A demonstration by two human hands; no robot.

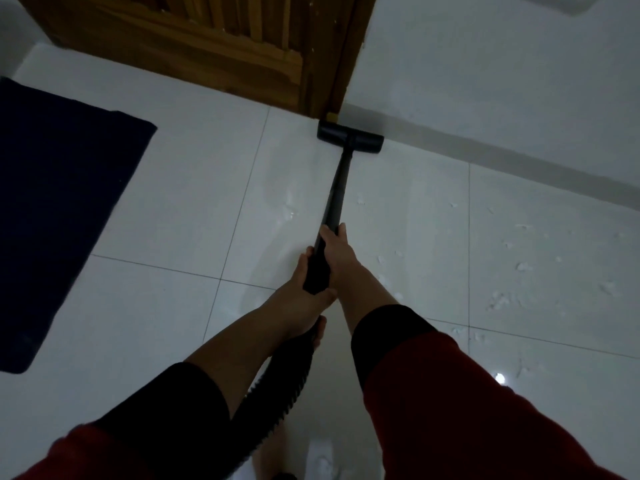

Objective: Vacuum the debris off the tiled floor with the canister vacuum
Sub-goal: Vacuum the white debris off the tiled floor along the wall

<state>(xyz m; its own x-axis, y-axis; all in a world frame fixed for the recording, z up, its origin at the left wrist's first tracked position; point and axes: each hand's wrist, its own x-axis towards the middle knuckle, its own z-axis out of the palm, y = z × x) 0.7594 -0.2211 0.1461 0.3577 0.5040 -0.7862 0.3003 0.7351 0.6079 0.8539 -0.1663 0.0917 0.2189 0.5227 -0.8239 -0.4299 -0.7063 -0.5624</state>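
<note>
Head view: left hand and right hand both wrapped round wand; floor head at skirting, should sweep right flat toward debris

Black vacuum head against wall base

The vacuum head sits on the tiled floor at the foot of the door, against the wall's base. A mat lies at the floor's left edge; debris is scattered right of the wand.
</note>
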